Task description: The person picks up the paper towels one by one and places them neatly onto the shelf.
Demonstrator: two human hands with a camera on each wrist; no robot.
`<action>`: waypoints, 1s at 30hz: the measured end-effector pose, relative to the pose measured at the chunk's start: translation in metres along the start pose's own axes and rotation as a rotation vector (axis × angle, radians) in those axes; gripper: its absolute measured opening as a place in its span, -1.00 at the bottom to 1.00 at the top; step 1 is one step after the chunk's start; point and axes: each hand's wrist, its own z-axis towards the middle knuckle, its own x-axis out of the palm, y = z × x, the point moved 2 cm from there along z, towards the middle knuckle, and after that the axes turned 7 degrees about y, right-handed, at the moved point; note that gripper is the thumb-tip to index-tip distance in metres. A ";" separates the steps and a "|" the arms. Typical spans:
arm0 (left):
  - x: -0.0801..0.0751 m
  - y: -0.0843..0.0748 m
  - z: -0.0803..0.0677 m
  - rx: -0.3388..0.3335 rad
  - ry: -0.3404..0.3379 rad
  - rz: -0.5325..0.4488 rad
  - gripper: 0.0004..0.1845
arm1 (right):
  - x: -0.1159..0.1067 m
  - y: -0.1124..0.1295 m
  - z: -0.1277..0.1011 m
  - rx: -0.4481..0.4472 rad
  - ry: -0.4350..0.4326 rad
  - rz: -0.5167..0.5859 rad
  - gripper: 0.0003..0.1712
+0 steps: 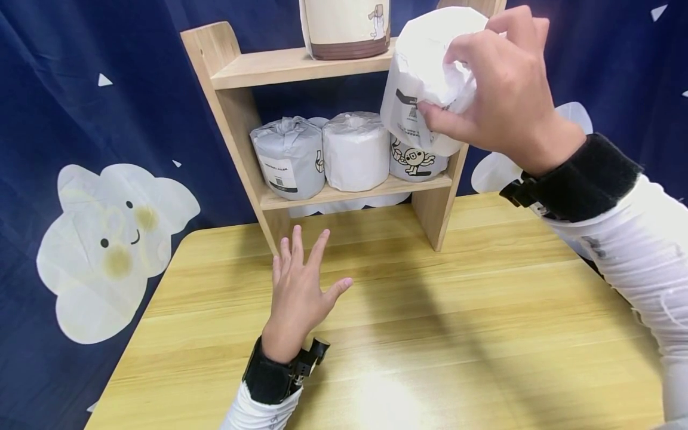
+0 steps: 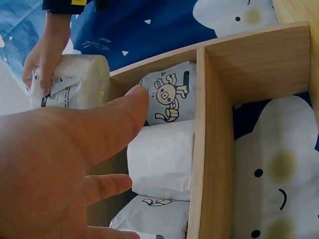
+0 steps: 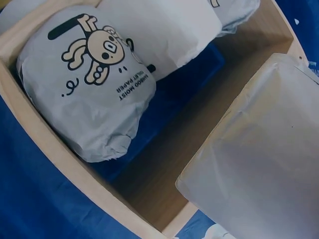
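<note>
My right hand (image 1: 491, 89) grips a white wrapped paper roll (image 1: 424, 77) in the air in front of the wooden shelf's (image 1: 236, 137) right side, at the height of the upper board. In the left wrist view the same held roll (image 2: 75, 82) shows at upper left. My left hand (image 1: 298, 292) rests flat on the wooden table (image 1: 457, 322) with fingers spread, just before the shelf's left foot. Three wrapped rolls stand on the lower board: a grey one (image 1: 287, 156), a white one (image 1: 355, 150) and one with a cartoon print (image 1: 416, 161).
A cream and brown package (image 1: 346, 27) stands on the shelf's top board. A dark blue curtain with white cloud figures (image 1: 110, 239) hangs behind the table. The table's left edge runs close to my left forearm.
</note>
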 end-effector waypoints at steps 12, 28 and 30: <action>-0.001 0.001 0.000 -0.005 0.002 0.005 -0.04 | -0.007 -0.004 0.017 0.042 -0.012 -0.016 -0.37; -0.001 0.002 -0.001 -0.007 -0.004 0.007 -0.04 | -0.016 -0.020 0.033 -0.008 0.113 -0.086 -0.25; -0.001 0.002 -0.001 -0.008 -0.002 0.008 -0.04 | -0.016 -0.021 0.035 -0.010 0.120 -0.077 -0.26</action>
